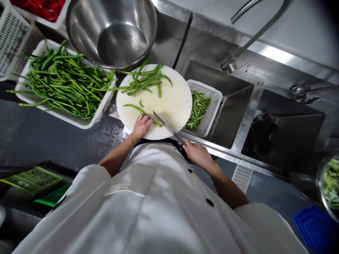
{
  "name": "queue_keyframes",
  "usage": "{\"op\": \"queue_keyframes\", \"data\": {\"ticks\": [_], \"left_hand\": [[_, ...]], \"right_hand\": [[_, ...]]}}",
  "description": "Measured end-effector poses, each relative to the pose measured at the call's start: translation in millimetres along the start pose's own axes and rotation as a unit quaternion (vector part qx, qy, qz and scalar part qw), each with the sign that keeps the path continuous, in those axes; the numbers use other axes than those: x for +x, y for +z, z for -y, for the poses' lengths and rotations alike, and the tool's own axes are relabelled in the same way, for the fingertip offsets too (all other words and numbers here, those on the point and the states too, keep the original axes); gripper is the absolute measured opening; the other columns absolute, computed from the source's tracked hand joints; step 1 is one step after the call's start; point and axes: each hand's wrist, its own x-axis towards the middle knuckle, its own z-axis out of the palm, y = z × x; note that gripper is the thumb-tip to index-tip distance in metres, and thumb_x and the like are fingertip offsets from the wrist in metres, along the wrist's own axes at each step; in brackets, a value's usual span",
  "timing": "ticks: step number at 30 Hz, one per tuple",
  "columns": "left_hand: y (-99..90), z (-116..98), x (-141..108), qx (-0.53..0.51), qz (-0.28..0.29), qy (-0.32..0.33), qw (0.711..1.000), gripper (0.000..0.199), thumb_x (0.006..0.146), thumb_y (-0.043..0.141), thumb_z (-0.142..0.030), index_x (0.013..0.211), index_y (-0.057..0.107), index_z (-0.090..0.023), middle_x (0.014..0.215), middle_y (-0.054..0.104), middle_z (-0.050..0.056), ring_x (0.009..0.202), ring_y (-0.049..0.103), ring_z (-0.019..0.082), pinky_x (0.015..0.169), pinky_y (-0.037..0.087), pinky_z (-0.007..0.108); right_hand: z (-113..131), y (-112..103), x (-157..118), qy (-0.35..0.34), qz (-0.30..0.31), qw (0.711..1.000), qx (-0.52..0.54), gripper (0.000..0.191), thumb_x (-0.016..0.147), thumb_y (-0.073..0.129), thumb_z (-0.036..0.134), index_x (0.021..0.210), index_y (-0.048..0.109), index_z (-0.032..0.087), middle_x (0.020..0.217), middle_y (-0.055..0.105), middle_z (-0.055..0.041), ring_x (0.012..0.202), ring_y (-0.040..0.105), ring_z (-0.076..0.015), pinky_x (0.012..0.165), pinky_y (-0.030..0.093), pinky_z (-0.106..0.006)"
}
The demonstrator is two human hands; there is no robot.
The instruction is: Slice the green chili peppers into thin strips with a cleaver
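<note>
My left hand (142, 125) is closed over a long green pepper (157, 124) near the front of the round white cutting board (182, 102). One end of that pepper sticks out to the right of my fingers. In my right hand (198, 153) is the handle of a kitchen knife (169, 127), its blade slanting over the board just right of the pepper. Another green pepper and a short curved stem piece lie behind my left hand. Several whole green peppers (144, 83) are piled at the board's far side.
On the left stands a white basket (99, 112) heaped with whole green peppers. A large steel bowl (111, 38) sits behind the board. Right of it, a white basket (212, 109) holds cut green pieces, at a sink (238, 98) under a faucet (254, 38).
</note>
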Motion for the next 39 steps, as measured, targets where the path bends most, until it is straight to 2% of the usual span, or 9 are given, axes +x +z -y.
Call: {"op": "queue_keyframes", "data": {"ticks": [8, 12, 16, 19, 25, 29, 34, 36, 39], "left_hand": [[4.6, -0.2, 1.3, -0.007, -0.017, 0.029, 0.999, 0.04, 0.108, 0.036, -0.022, 0.12, 0.074, -0.023, 0.125, 0.072, 0.013, 0.111, 0.06, 0.027, 0.104, 0.051, 0.047], [1.7, -2.7, -0.1, -0.025, -0.013, 0.025, 0.999, 0.04, 0.107, 0.036, -0.023, 0.122, 0.073, -0.023, 0.122, 0.072, 0.014, 0.112, 0.061, 0.028, 0.104, 0.053, 0.048], [-0.6, -5.4, -0.7, -0.014, -0.017, 0.028, 0.999, 0.043, 0.107, 0.032, -0.021, 0.117, 0.073, -0.024, 0.116, 0.072, 0.012, 0.107, 0.06, 0.027, 0.102, 0.053, 0.045], [0.0, -4.5, -0.5, -0.013, -0.018, 0.031, 0.999, 0.044, 0.108, 0.03, -0.022, 0.117, 0.073, -0.023, 0.113, 0.071, 0.012, 0.107, 0.059, 0.026, 0.103, 0.053, 0.043], [3.3, -3.7, -1.1, -0.039, -0.026, 0.019, 0.999, 0.039, 0.105, 0.035, -0.017, 0.115, 0.073, -0.023, 0.111, 0.07, 0.012, 0.107, 0.06, 0.026, 0.102, 0.054, 0.042], [1.0, -5.4, -2.1, -0.036, -0.023, 0.026, 0.999, 0.044, 0.107, 0.03, -0.019, 0.113, 0.073, -0.024, 0.109, 0.069, 0.011, 0.105, 0.06, 0.025, 0.101, 0.054, 0.041], [-22.9, 21.8, 8.0, -0.011, -0.038, 0.018, 0.999, 0.037, 0.108, 0.036, -0.025, 0.112, 0.073, -0.021, 0.113, 0.069, 0.014, 0.109, 0.057, 0.028, 0.1, 0.05, 0.047], [-32.6, 40.2, 15.9, 0.01, -0.053, -0.007, 0.999, 0.032, 0.106, 0.042, -0.025, 0.112, 0.073, -0.022, 0.12, 0.067, 0.015, 0.115, 0.055, 0.03, 0.101, 0.047, 0.051], [-36.5, 60.5, 24.5, 0.019, -0.033, 0.014, 0.999, 0.029, 0.103, 0.047, -0.02, 0.109, 0.075, -0.024, 0.121, 0.066, 0.013, 0.115, 0.054, 0.031, 0.098, 0.046, 0.05]], "right_hand": [[5.8, -27.0, 3.1, -0.054, 0.014, 0.998, -0.036, 0.03, 0.114, 0.037, 0.033, 0.131, 0.056, 0.017, 0.095, 0.078, -0.0151, 0.089, 0.077, -0.0316, 0.071, 0.046, -0.034], [17.5, -26.8, 21.7, -0.067, 0.012, 0.997, -0.028, 0.032, 0.114, 0.036, 0.032, 0.137, 0.052, 0.015, 0.105, 0.078, -0.0177, 0.098, 0.077, -0.0322, 0.075, 0.047, -0.034], [17.3, -23.8, 25.0, -0.08, 0.012, 0.996, -0.039, 0.032, 0.114, 0.037, 0.033, 0.136, 0.05, 0.015, 0.099, 0.078, -0.0165, 0.095, 0.077, -0.032, 0.074, 0.047, -0.033], [23.4, -21.7, 29.6, -0.072, 0.007, 0.997, -0.026, 0.032, 0.114, 0.036, 0.033, 0.137, 0.049, 0.014, 0.105, 0.078, -0.0181, 0.098, 0.077, -0.0323, 0.074, 0.046, -0.033], [32.5, -26.1, 29.6, -0.076, 0.01, 0.997, -0.013, 0.032, 0.114, 0.037, 0.033, 0.137, 0.05, 0.014, 0.103, 0.077, -0.0181, 0.098, 0.076, -0.0338, 0.075, 0.046, -0.034], [49.3, -17.6, 44.7, -0.062, -0.009, 0.998, 0.023, 0.035, 0.114, 0.035, 0.032, 0.138, 0.05, 0.012, 0.109, 0.076, -0.0201, 0.103, 0.074, -0.0332, 0.079, 0.047, -0.034], [67.0, -11.4, 65.0, -0.038, -0.024, 0.998, 0.043, 0.039, 0.115, 0.035, 0.034, 0.144, 0.046, 0.011, 0.112, 0.076, -0.0196, 0.105, 0.074, -0.0319, 0.081, 0.047, -0.034], [66.5, -18.3, 56.4, -0.026, -0.014, 0.999, 0.041, 0.04, 0.115, 0.035, 0.035, 0.146, 0.043, 0.011, 0.113, 0.076, -0.0198, 0.106, 0.074, -0.032, 0.081, 0.047, -0.034], [65.3, -32.9, 31.5, -0.014, 0.01, 1.0, 0.026, 0.037, 0.115, 0.034, 0.034, 0.144, 0.044, 0.012, 0.111, 0.076, -0.019, 0.104, 0.074, -0.0323, 0.079, 0.046, -0.034]]}}
